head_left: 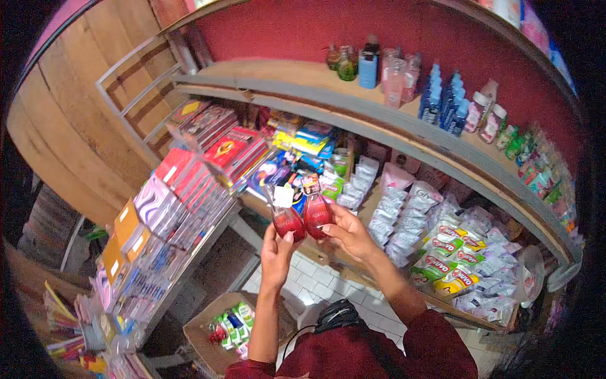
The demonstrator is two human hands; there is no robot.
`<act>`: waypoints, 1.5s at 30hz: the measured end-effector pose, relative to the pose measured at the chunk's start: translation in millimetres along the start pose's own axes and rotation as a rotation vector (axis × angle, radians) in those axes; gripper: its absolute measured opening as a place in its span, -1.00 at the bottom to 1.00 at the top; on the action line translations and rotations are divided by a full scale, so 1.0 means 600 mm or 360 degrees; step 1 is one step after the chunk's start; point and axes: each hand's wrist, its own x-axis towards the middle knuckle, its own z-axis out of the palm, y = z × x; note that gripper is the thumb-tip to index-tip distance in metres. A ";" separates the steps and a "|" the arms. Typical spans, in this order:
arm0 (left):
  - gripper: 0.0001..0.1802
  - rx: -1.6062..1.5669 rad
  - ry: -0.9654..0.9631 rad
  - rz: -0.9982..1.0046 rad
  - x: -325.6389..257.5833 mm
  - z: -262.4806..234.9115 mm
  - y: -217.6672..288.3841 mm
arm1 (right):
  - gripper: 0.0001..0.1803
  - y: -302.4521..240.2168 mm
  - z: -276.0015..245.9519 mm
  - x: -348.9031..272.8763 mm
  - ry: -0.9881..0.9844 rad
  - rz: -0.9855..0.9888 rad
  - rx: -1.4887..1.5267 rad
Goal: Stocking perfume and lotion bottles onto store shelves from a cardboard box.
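At the far left, a rack of flat packets point(170, 208) in red, pink and orange is leaning against the wooden wall, and under it a cardboard box point(221, 328) with small green and blue packs is sitting on the tiled floor. In the middle, the left hand point(276, 252) is closing its fingers around a small red pouch point(287, 221) with a white label on top. Just beside it, touching it, the right hand point(350, 234) is gripping a second red pouch point(317, 211) with a dark printed top. Both pouches are being held up in front of the lower shelf point(379, 189). To the right, white sachets point(404, 215) and green-and-red packets point(454, 259) are lying on this shelf, and bottles point(442, 101) are standing on the upper shelf point(303, 79).
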 end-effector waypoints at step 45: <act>-0.59 0.0923 -0.1665 -0.0024 1.001 0.160 0.013 | -0.46 -0.370 -0.170 0.534 0.1167 -0.0067 -0.2242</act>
